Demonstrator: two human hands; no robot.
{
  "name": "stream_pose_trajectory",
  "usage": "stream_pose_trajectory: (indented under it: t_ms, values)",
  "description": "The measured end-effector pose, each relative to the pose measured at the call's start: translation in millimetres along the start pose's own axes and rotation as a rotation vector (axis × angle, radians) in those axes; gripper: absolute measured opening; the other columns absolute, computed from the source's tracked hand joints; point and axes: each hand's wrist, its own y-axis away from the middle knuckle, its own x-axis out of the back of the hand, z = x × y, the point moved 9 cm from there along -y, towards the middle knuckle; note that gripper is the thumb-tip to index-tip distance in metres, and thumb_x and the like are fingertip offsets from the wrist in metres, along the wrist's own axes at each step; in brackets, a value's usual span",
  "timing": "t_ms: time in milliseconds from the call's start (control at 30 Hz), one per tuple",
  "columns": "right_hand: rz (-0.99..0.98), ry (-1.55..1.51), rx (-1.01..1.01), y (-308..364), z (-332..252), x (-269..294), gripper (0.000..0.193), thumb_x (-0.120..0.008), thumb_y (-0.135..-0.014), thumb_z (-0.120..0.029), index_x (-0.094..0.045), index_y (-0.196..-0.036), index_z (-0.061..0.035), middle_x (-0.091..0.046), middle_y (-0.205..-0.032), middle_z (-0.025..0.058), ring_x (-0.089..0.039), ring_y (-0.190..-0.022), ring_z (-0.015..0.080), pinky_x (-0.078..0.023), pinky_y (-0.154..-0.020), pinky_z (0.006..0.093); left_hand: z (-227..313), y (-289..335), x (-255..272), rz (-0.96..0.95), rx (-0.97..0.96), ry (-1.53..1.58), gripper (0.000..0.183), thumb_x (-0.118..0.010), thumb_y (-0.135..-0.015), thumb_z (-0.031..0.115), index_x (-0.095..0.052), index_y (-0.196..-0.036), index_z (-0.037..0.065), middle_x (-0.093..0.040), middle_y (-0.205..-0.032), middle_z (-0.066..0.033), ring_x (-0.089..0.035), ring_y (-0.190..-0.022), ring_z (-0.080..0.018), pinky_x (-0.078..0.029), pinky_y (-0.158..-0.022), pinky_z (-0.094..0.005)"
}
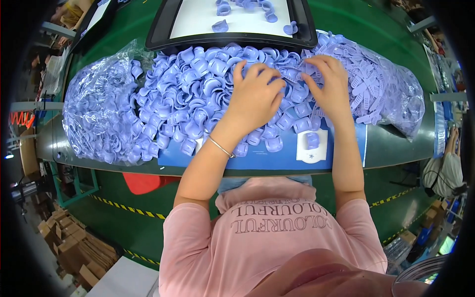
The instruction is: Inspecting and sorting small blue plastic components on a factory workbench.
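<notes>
A large heap of curved lavender plastic pieces (190, 84), shaped like small cuffs, covers the middle of the table. My left hand (255, 94) rests over the heap's right half, fingers bent and spread apart; I see nothing held, though the fingertips partly hide the pieces below. My right hand (328, 84) hovers at the heap's right edge, thumb and forefinger apart. It is beside a pile of flat lavender straps with slots (368, 89). One lavender piece (312, 140) lies alone on a white patch of the blue sheet (198, 161), close to my right forearm.
A black tray (158, 29) with a white bottom stands behind the heap, holding several loose lavender pieces. Clear plastic bags lie at both sides: the left bag (94, 109) full of curved pieces, the right bag (408, 101) around straps. A red stool (143, 182) shows below the table's front edge.
</notes>
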Motion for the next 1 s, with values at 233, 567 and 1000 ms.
stream_pose_trajectory:
  t_ms: [233, 567, 1000]
  values:
    - [-0.003, 0.088, -0.019, 2, 15, 4, 0.027, -0.070, -0.075, -0.011, -0.064, -0.101, -0.0072, -0.064, -0.096, 0.0114, -0.060, -0.088, 0.0308, -0.045, -0.079, 0.0381, 1, 1, -7, -0.081, -0.020, -0.016, 0.014, -0.069, -0.071, 0.016, -0.065, -0.084, 0.013, -0.059, -0.102, 0.0000, -0.050, -0.105, -0.0218, -0.023, -0.101, -0.0547]
    - [0.050, -0.346, -0.157, -3, 11, 14, 0.044, -0.074, -0.072, -0.005, -0.063, -0.114, -0.0050, -0.065, -0.100, 0.0079, -0.062, -0.090, 0.0159, -0.046, -0.084, 0.0287, -30, -2, -5, 0.027, 0.329, 0.667, 0.011, -0.060, -0.088, 0.017, -0.057, -0.092, 0.008, -0.065, -0.097, -0.0054, -0.059, -0.089, -0.0251, -0.040, -0.091, -0.0404]
    - [-0.087, -1.032, -0.369, 9, 0, -14, 0.018, -0.056, -0.091, -0.010, -0.063, -0.099, 0.0041, -0.062, -0.096, 0.0100, -0.060, -0.087, 0.0167, -0.047, -0.080, 0.0292, -39, 10, -33, -0.065, 0.758, 1.760, 0.016, -0.047, -0.096, 0.022, -0.048, -0.094, 0.005, -0.063, -0.100, -0.0185, -0.065, -0.085, -0.0243, -0.053, -0.063, -0.0307]
